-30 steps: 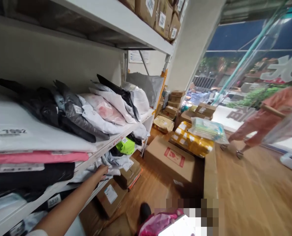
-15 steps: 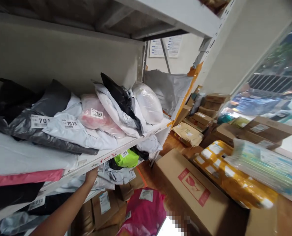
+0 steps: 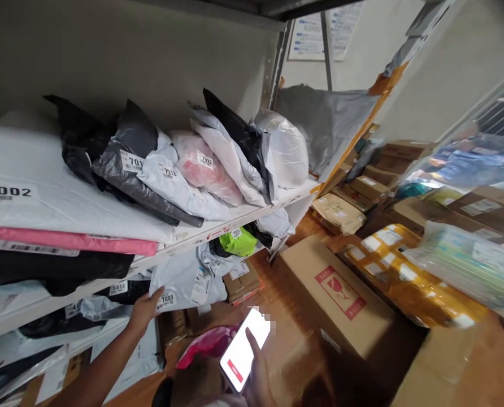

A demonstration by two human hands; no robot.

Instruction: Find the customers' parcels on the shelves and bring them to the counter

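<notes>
Two hands show in the head view, each with something in its grip. The pale grey plastic bag [image 3: 184, 277] is just below the front edge of the shelf [image 3: 243, 219], to the left of the bright green bag [image 3: 238, 242]. It looks light and soft, with creases across its face, so it would likely fold and sag rather than stay flat. Its smooth plastic may slip a little under the fingers. Whether anything fragile is inside cannot be told. A pinch at the corner beside the 7009 label seems enough for a light load; a fuller grip along the near edge would probably steady it better.

The left hand [image 3: 145, 311] is narrow, its fingers and thumb closed on the bag's near left corner, right beside that label.

The right hand [image 3: 257, 367] holds a phone [image 3: 240, 353], its thumb over the lit screen. The phone is likely stiff, smooth and breakable, best held by its long sides. Just left of it is a pink bag [image 3: 205, 346], soft-looking and partly hidden; whether the right hand also touches it cannot be told.
</notes>
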